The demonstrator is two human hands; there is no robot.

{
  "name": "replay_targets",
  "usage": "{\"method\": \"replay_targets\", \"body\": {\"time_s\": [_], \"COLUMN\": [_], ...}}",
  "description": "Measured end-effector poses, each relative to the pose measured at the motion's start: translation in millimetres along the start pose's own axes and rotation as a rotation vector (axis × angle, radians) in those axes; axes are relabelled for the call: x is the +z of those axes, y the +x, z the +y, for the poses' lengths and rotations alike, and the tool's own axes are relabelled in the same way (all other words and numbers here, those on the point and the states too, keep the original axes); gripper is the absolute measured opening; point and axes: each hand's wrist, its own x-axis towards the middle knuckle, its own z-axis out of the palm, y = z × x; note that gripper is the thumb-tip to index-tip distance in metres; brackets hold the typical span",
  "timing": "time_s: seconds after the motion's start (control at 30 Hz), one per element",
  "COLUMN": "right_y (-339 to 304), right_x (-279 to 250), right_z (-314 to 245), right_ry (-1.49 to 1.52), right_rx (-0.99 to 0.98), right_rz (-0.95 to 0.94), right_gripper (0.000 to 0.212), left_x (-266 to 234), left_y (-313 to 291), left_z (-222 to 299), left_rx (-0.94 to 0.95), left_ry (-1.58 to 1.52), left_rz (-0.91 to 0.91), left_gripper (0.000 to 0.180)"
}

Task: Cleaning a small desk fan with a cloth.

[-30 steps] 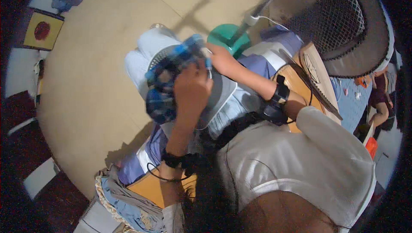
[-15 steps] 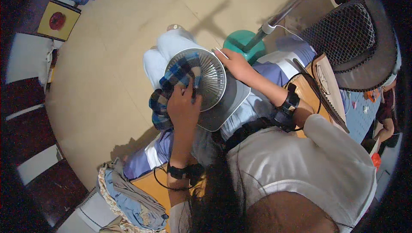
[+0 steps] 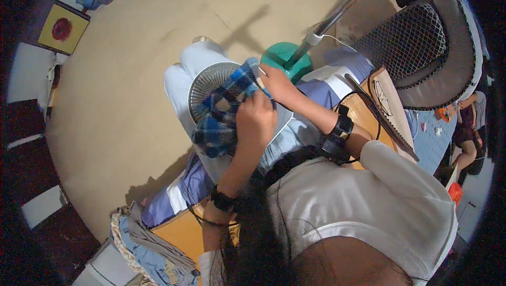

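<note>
A round fan [image 3: 203, 88] with a pale rim and radial grille slats rests on my lap. Its grey body shows only partly beneath it. Blue, black and white checked cloth [image 3: 219, 120] lies bunched across the grille and covers much of it. My left hand [image 3: 256, 117] is closed on the cloth and presses it near the right side of the fan; its fingertips are partly hidden in the folds. On the far right side, my right hand [image 3: 278, 85] grips the fan's rim, with the cloth's upper end against its fingers.
A green round base [image 3: 287, 59] with a metal pole [image 3: 337, 9] stands ahead to the right. A mesh-backed chair [image 3: 416, 43] is farther right. Folded clothes [image 3: 153, 249] lie at the lower left. Another person's arm [image 3: 466, 151] shows at the right edge.
My left hand has moved right with the cloth, from the grille's left and middle to its right side near my right hand. The grille's left part is now uncovered. The view has shifted slightly.
</note>
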Motion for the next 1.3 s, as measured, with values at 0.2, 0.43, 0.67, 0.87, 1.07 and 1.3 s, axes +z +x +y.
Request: {"method": "replay_targets", "body": {"time_s": [0.2, 0.43, 0.67, 0.87, 1.07, 1.3], "right_y": [5, 7, 6, 2, 5, 7], "right_x": [4, 3, 5, 5, 8, 3], "right_z": [4, -2, 7, 8, 13, 5], "right_ry": [0.200, 0.134, 0.067, -0.025, 0.128, 0.164], "right_rx": [0.206, 0.216, 0.136, -0.083, 0.167, 0.184], "right_rz": [-0.106, -0.093, -0.063, -0.031, -0.109, -0.135], "right_gripper": [0.041, 0.049, 0.042, 0.032, 0.041, 0.052], "left_x": [-8, -20, -5, 4, -4, -21], "left_y": [-15, -48, -24, -21, -37, -48], "left_z": [-16, -57, -18, -3, -45, -82], "left_rx": [-0.147, -0.305, -0.089, -0.001, -0.163, -0.411], "left_ry": [-0.027, 0.070, -0.071, -0.160, -0.068, 0.029], "left_rz": [0.124, 0.117, 0.090, 0.061, 0.209, 0.238], "left_gripper": [0.041, 0.046, 0.040, 0.037, 0.043, 0.039]}}
